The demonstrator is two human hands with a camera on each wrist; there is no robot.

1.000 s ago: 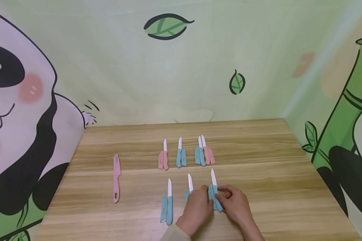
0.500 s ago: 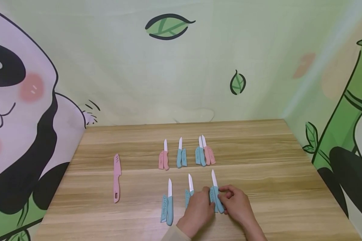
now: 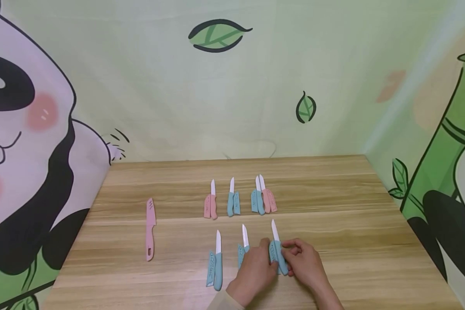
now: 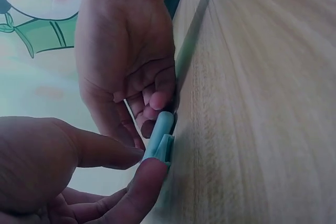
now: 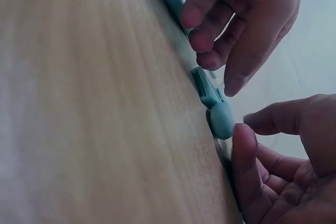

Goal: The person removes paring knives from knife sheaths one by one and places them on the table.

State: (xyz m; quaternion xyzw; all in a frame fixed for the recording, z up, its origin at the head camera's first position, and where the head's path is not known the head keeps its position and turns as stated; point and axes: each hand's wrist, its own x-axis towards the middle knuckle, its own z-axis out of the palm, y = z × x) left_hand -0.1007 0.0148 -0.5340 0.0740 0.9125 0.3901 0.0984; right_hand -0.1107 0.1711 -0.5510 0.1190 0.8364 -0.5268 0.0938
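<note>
A paring knife (image 3: 277, 245) with a white blade and blue handle lies on the wooden table, its blue sheath (image 3: 273, 252) along its left side. My left hand (image 3: 255, 265) pinches the sheath between thumb and index finger; in the left wrist view these close on the sheath (image 4: 166, 148) beside the handle. At the right side of the handle, my right hand (image 3: 304, 260) holds the knife with thumb and curled fingertips. The right wrist view shows the handle's rounded end (image 5: 223, 120) right at those fingertips. A second blue knife (image 3: 245, 236) and its sheath are partly hidden behind my left hand.
Left of my hands lies another blue knife (image 3: 218, 262) with its sheath (image 3: 211, 269). The back row has a pink knife (image 3: 213, 202), a blue knife (image 3: 230, 200), and a touching blue (image 3: 260, 200) and pink (image 3: 266, 198) pair. A sheathed pink knife (image 3: 150, 228) lies far left.
The knife and sheath between my hands have slid slightly toward me, with both hands staying on them. The other knives keep their places.
</note>
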